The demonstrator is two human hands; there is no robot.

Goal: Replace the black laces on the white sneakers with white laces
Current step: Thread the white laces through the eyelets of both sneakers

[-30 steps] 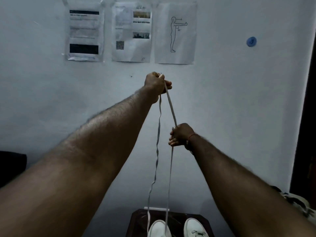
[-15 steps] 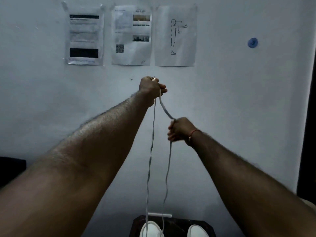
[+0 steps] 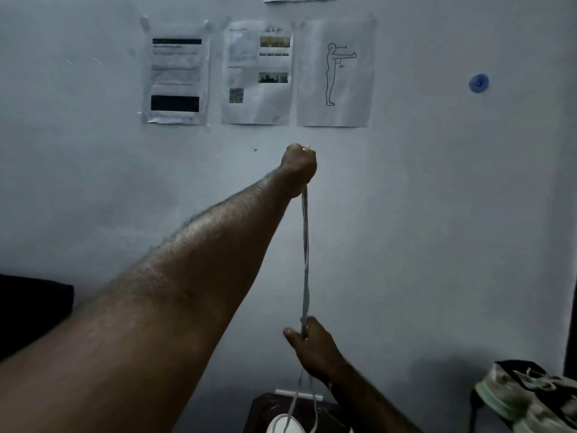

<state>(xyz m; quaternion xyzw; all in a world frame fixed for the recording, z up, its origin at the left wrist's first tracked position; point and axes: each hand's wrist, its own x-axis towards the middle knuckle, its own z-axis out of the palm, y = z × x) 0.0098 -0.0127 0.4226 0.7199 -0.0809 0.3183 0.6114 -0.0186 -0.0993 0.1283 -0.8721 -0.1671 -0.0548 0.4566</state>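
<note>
My left hand (image 3: 299, 165) is raised high in front of the wall, fisted around the top of a white lace (image 3: 305, 251). Both strands of the lace hang straight down together from it. My right hand (image 3: 309, 345) is lower, pinching the two strands between thumb and fingers. Below that hand the strands part and run down to a white sneaker (image 3: 285, 425), only its toe showing at the bottom edge. The sneaker rests on a dark small table (image 3: 265, 407). No black lace is visible.
A pale wall with three taped paper sheets (image 3: 257, 73) and a blue round knob (image 3: 478, 83) stands close ahead. A heap of other worn shoes (image 3: 527, 398) lies at the lower right. A dark object (image 3: 34, 310) sits at the left edge.
My right hand has slid down the lace from just under the left hand to far below it, bringing the two strands together. The view has tilted slightly down and right.
</note>
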